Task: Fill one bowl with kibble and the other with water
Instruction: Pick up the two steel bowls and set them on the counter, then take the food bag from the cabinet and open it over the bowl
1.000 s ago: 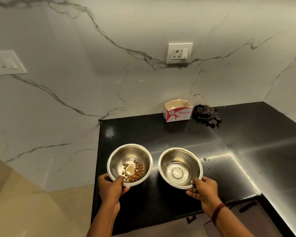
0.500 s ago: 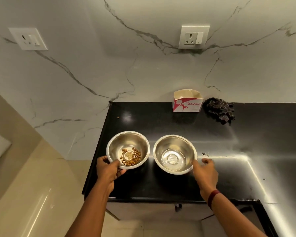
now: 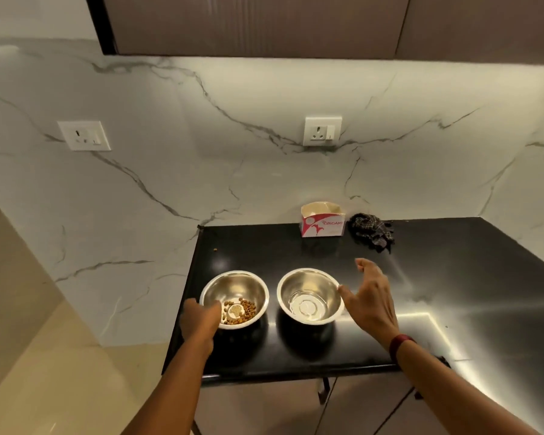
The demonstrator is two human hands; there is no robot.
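Note:
Two steel bowls stand side by side on the black counter [image 3: 296, 249]. The left bowl [image 3: 242, 284] holds a small heap of brown kibble [image 3: 245, 310]. The right bowl [image 3: 308, 287] holds a shallow layer of clear water. My left hand [image 3: 201, 315] grips the near-left rim of the kibble bowl, with fingers over the edge. My right hand [image 3: 371, 299] hovers just right of the water bowl with fingers spread; its thumb is close to the rim and it holds nothing.
A small open red-and-white carton [image 3: 321, 224] and a crumpled dark checked cloth [image 3: 372, 235] lie at the back by the marble wall. One stray kibble piece [image 3: 215, 249] sits near the counter's left edge. Dark cabinets [image 3: 264, 23] hang overhead.
My right hand has let go of the water bowl and lifted away to its right, fingers spread. The view has pulled back and tilted up. My left hand stays on the kibble bowl.

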